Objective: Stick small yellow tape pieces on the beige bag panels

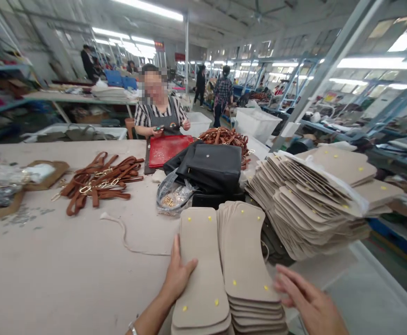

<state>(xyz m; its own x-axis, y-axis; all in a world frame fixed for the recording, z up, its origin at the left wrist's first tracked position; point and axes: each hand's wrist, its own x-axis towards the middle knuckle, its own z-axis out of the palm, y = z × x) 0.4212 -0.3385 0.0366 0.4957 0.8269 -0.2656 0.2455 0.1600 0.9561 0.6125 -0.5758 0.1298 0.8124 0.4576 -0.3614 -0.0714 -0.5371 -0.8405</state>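
Two stacks of beige panels with yellow marks lie side by side in front of me. My left hand [179,274] rests along the left edge of the left stack [200,260], thumb spread over its top panel and fingers apart. To the right of the fanned right stack [243,251], my right hand [303,295] is beside its lower right edge, slightly blurred, fingers extended, holding nothing visible. A larger pile of beige panels [304,200] leans behind on the right.
Ahead are a black bag [213,167], a plastic bag of gold hardware [173,197] and brown straps [102,181]. A white cord [123,232] lies left of the stacks. Across the table [67,260], a person [159,114] stands by red pieces [170,149].
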